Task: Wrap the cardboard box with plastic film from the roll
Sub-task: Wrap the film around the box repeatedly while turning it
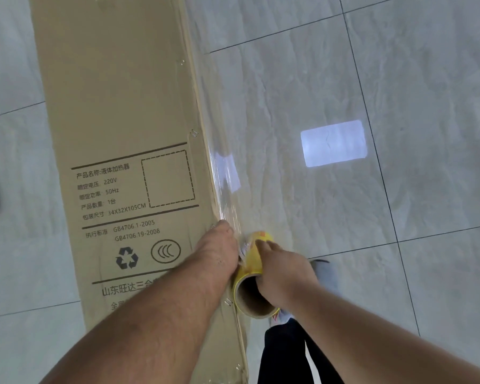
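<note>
A long cardboard box point(117, 120) stands on the tiled floor point(399, 79), its printed face toward the camera, with black Chinese text, a dashed square, a recycling mark and a CCC mark in its lower half. Its right edge runs from the top of the view down to the bottom, lined with small staples. Clear plastic film point(227, 173) stretches along that right edge, wrinkled and glossy, catching a pale reflection. The left hand point(219, 250) rests on the box at this edge, its fingers pressed onto the film where it meets the cardboard; whether they pinch the film or only press on it cannot be told. Just beside it, to the right, the right hand point(283, 270) grasps the yellow roll of film point(251, 275), fingers curled over its outer side, the open brown cardboard core facing the camera. Below the roll a dark trouser leg point(283, 353) and part of a light shoe point(327, 275) show against the floor.
</note>
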The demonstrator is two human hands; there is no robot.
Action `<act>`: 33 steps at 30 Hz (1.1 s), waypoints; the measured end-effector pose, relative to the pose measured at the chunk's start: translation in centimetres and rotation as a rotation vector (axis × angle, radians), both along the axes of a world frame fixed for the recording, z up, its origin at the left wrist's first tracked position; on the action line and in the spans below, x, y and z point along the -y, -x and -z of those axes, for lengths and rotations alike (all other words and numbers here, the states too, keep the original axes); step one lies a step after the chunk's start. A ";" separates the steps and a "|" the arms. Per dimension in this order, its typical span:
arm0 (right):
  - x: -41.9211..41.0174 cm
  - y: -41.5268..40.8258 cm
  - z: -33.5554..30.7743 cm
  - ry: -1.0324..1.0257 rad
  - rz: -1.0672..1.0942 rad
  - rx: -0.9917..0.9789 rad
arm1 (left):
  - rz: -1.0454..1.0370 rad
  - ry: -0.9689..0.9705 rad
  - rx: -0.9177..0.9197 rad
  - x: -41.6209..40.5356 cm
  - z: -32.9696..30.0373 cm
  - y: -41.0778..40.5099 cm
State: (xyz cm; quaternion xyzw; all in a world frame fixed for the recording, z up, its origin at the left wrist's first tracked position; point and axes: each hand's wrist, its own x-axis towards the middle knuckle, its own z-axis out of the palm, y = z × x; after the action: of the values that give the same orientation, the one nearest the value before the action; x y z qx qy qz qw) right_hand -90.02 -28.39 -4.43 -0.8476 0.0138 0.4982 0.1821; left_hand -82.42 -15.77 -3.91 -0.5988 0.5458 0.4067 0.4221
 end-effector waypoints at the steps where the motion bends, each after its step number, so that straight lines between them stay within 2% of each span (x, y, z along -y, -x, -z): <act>1: 0.3 0.9 0.1 0.001 0.096 -0.006 | -0.017 -0.003 -0.007 0.2 -0.1 0.0; 4: 0.6 3.0 0.4 -0.037 0.281 -0.144 | -0.012 -0.014 0.016 0.4 -0.4 0.2; 6: 0.4 3.2 0.5 -0.039 0.264 -0.224 | 0.001 -0.014 0.047 0.2 -0.4 0.7; 12: 1.5 2.8 -0.4 -0.020 -0.118 -0.207 | -0.033 -0.024 0.073 -0.1 -0.3 4.2; 20: 0.9 3.4 -0.9 0.008 -0.476 -0.236 | -0.163 0.005 0.055 -0.3 -0.3 6.3; 24: -0.3 3.6 -1.3 -0.049 -0.712 -0.107 | -0.124 -0.018 0.044 -0.8 0.0 7.0; 25: -0.5 3.9 -1.1 -0.060 -0.701 -0.078 | -0.104 -0.025 0.046 -0.8 0.1 7.1; 27: -0.7 5.0 -0.7 -0.084 -0.540 -0.022 | -0.068 -0.063 0.043 -0.8 0.2 7.5; 30: -0.4 7.5 -0.3 -0.076 -0.124 0.035 | -0.029 -0.115 0.047 -0.3 0.0 7.5; 33: 0.0 10.1 -0.2 -0.045 0.288 -0.020 | -0.053 -0.093 0.046 -0.2 0.0 7.4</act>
State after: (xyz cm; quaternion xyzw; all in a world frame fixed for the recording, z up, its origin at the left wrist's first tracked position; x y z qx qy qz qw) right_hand -100.13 -28.34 -4.18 -0.8275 0.1261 0.4756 0.2705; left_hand -89.79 -15.59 -3.90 -0.6019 0.5005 0.4288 0.4510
